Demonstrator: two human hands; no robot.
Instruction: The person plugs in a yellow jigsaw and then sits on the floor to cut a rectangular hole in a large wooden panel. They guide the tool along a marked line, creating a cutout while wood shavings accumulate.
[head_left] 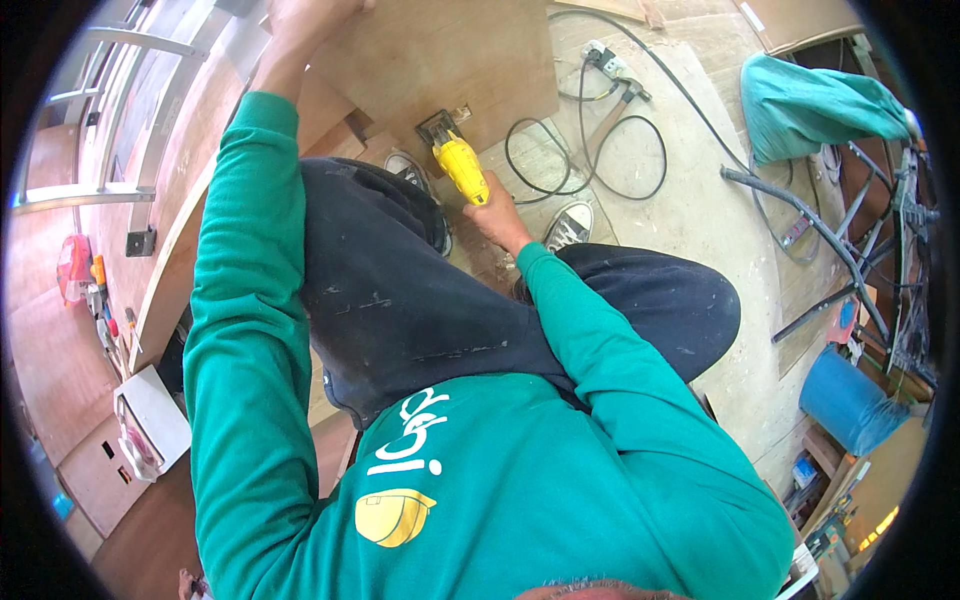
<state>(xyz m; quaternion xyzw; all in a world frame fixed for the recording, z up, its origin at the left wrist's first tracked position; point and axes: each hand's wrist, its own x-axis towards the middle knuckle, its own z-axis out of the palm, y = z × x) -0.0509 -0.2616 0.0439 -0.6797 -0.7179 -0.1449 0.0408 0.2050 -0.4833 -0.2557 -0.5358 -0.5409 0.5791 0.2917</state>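
A yellow power tool, by its flat dark base a jigsaw (460, 168), is in my right hand (497, 215), whose fingers wrap round its rear end. The base meets the face of a brown plywood panel (430, 60), beside a small rectangular cutout. The blade is hidden. At the upper left, my left hand (312, 18) lies at the panel's edge and seems to grip it; the frame cuts off part of its fingers. The panel stands in front of my shoes, between my spread knees.
A black cable (665, 150) loops over the floor beside a hammer (625, 100) and a socket block (603, 58). Right stand a metal frame (845, 250) with a green cloth (810, 105) and a blue bucket (845, 395). An aluminium ladder (165, 120) is at left.
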